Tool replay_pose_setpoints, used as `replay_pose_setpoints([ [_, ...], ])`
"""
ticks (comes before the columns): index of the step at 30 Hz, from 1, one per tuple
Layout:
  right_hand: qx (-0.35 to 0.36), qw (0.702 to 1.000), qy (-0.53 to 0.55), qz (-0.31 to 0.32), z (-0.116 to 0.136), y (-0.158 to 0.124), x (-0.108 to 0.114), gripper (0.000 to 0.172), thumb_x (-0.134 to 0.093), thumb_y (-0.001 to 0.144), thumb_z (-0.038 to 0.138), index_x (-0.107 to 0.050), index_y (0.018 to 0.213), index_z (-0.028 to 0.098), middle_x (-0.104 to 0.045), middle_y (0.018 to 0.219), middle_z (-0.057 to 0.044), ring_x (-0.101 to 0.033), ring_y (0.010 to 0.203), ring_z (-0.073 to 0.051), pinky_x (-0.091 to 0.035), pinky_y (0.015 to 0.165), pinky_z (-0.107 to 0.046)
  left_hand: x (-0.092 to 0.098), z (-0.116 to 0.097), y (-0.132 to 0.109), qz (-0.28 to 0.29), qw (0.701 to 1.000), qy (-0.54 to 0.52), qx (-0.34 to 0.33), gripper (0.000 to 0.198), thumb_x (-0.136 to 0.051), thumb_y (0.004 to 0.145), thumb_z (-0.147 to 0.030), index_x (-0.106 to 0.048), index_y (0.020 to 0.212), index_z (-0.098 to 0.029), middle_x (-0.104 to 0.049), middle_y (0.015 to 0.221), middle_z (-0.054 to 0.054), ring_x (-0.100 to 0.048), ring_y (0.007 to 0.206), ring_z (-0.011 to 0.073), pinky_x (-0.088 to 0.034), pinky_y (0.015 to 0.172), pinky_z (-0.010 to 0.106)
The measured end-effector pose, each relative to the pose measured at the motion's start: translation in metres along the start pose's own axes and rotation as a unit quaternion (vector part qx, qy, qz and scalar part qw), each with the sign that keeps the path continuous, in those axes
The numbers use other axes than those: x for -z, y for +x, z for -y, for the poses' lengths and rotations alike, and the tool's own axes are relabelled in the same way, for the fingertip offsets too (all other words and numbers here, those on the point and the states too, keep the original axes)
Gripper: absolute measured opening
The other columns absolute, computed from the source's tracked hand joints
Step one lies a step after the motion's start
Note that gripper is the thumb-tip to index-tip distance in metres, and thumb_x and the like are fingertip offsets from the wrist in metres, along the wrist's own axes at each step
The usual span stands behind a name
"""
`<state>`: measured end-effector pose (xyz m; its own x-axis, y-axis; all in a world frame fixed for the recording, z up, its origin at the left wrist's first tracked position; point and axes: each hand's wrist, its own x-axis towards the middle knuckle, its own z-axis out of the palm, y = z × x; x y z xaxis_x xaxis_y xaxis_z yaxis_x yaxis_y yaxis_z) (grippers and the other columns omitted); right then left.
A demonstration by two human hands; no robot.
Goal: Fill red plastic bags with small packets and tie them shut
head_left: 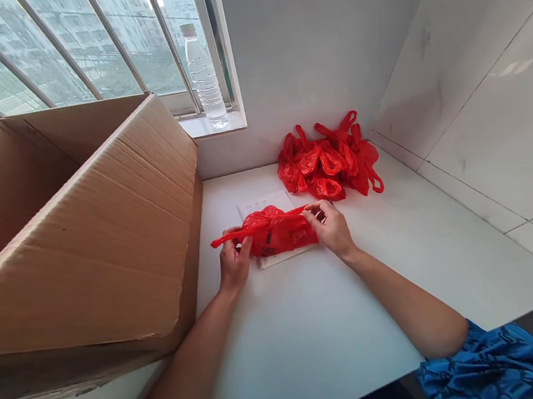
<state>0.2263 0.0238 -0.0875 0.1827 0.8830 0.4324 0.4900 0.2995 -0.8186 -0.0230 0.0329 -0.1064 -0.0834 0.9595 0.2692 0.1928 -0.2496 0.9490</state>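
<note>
1) Left hand (pixel 236 261) and right hand (pixel 332 228) are pinching opposite ends of a red plastic bag (pixel 282 232);
2) it is lying over a white booklet (pixel 263 205);
3) it is likely feeling light, soft, slippery; its ends are seeming the surest holds

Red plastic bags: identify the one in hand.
The red plastic bag held between the left hand and right hand; the other bags lie heaped by the grey wall.

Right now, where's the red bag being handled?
Mid-view in the head camera, the red bag is held between the left hand and right hand, right of the cardboard box.
</note>
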Motion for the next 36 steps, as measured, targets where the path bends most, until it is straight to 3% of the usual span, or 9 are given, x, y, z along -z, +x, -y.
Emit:
replay_pose_setpoints([
  [10, 0.057, 0.974, -0.157, 0.155, 0.02, -0.019, -0.018, 0.023, -0.06, 0.092, 0.04, -0.066, 0.108, 0.025, -0.072, 0.094, -0.004, -0.064, 0.082, -0.022, -0.044, 0.066, -0.031, -0.001, -0.028, -0.014, 0.146, 0.988, 0.046, -0.016, 0.021, -0.066, 0.081, -0.033, -0.068, 0.097, -0.018, -0.065, 0.085, 0.001, -0.057, 0.075, 0.0158, -0.043, 0.061, 0.023],
  [17, 0.09, 0.992, -0.06, 0.069, 0.024, -0.008, 0.004, 0.016, -0.051, 0.094, 0.026, -0.067, 0.095, 0.023, -0.068, 0.093, -0.003, -0.063, 0.083, -0.019, -0.047, 0.074, -0.03, 0.002, -0.031, -0.003, -0.017, 0.997, -0.05, 0.05, 0.034, -0.075, 0.069, -0.031, -0.066, 0.099, -0.016, -0.068, 0.093, 0.004, -0.061, 0.084, 0.0174, -0.049, 0.076, 0.027],
  [21, 0.1, 0.975, -0.125, 0.157, 0.025, -0.004, 0.017, 0.016, -0.055, 0.082, 0.015, -0.067, 0.086, 0.024, -0.064, 0.084, 0.0, -0.059, 0.073, -0.016, -0.043, 0.066, -0.028, 0.001, -0.033, -0.011, 0.075, 0.99, -0.102, 0.058, 0.041, -0.069, 0.076, -0.039, -0.064, 0.112, -0.021, -0.068, 0.106, 0.007, -0.063, 0.084, 0.019, -0.051, 0.069, 0.03],
  [24, 0.072, 0.974, -0.161, 0.143, 0.024, -0.004, 0.019, 0.018, -0.053, 0.087, 0.021, -0.065, 0.074, 0.023, -0.063, 0.088, -0.001, -0.058, 0.073, -0.015, -0.039, 0.061, -0.028, 0.003, -0.036, -0.014, 0.148, 0.982, -0.109, 0.04, 0.036, -0.053, 0.084, -0.046, -0.071, 0.102, -0.021, -0.062, 0.126, 0.01, -0.062, 0.103, 0.0255, -0.054, 0.072, 0.034],
  [27, 0.036, 0.978, -0.186, 0.091, 0.023, -0.006, 0.013, 0.039, -0.049, 0.096, 0.043, -0.059, 0.065, 0.022, -0.062, 0.083, -0.003, -0.058, 0.073, -0.017, -0.037, 0.059, -0.029, 0.006, -0.038, -0.009, 0.121, 0.99, -0.062, 0.027, 0.054, -0.035, 0.09, -0.054, -0.07, 0.069, -0.018, -0.063, 0.127, 0.011, -0.057, 0.118, 0.0297, -0.053, 0.085, 0.037],
  [29, 0.024, 0.977, -0.187, 0.102, 0.023, -0.011, 0.005, 0.039, -0.053, 0.094, 0.053, -0.06, 0.071, 0.022, -0.063, 0.084, -0.003, -0.058, 0.073, -0.018, -0.038, 0.061, -0.03, 0.004, -0.038, -0.005, 0.081, 0.995, -0.014, 0.053, 0.051, -0.041, 0.09, -0.057, -0.071, 0.076, -0.017, -0.068, 0.115, 0.012, -0.063, 0.105, 0.0282, -0.054, 0.079, 0.036],
  [32, 0.043, 0.979, -0.136, 0.148, 0.023, -0.017, -0.008, 0.024, -0.061, 0.091, 0.046, -0.063, 0.09, 0.022, -0.066, 0.096, -0.004, -0.062, 0.08, -0.02, -0.045, 0.067, -0.031, -0.001, -0.037, -0.005, 0.121, 0.988, 0.072, 0.056, 0.042, -0.066, 0.08, -0.047, -0.069, 0.11, -0.018, -0.072, 0.099, 0.007, -0.066, 0.086, 0.0237, -0.05, 0.067, 0.03],
  [34, 0.068, 0.982, -0.075, 0.16, 0.022, -0.019, -0.013, 0.013, -0.058, 0.092, 0.034, -0.064, 0.095, 0.023, -0.066, 0.099, -0.005, -0.063, 0.085, -0.02, -0.048, 0.072, -0.031, -0.003, -0.036, -0.006, 0.148, 0.983, 0.101, 0.025, 0.038, -0.067, 0.08, -0.041, -0.069, 0.111, -0.02, -0.073, 0.094, 0.005, -0.066, 0.082, 0.0213, -0.048, 0.067, 0.028],
  [36, 0.076, 0.987, -0.016, 0.141, 0.02, -0.017, -0.013, 0.013, -0.052, 0.093, 0.026, -0.064, 0.095, 0.023, -0.066, 0.097, -0.005, -0.063, 0.088, -0.02, -0.05, 0.074, -0.03, -0.003, -0.035, -0.007, 0.111, 0.99, 0.089, 0.006, 0.029, -0.063, 0.084, -0.041, -0.07, 0.103, -0.02, -0.073, 0.09, 0.004, -0.065, 0.079, 0.0191, -0.048, 0.068, 0.027],
])
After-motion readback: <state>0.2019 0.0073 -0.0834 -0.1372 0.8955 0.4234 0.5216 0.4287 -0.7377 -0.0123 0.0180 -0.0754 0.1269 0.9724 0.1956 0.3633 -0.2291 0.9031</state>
